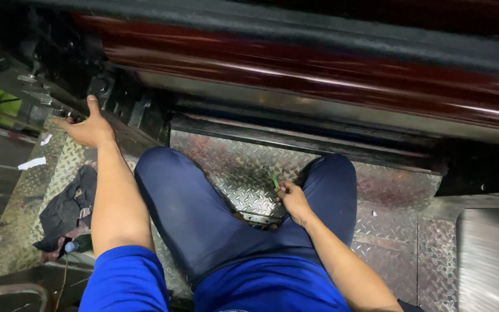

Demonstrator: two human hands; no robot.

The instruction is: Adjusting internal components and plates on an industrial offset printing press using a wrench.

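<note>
The right hand pinches a thin green stick in closed fingers, just above the knee; the stick's long axis points up and slightly left, toward the red roller. The left hand is spread open, holding nothing, pressed flat on the tread-plate floor by the machine frame. A dark rag lies beside the left arm.
</note>
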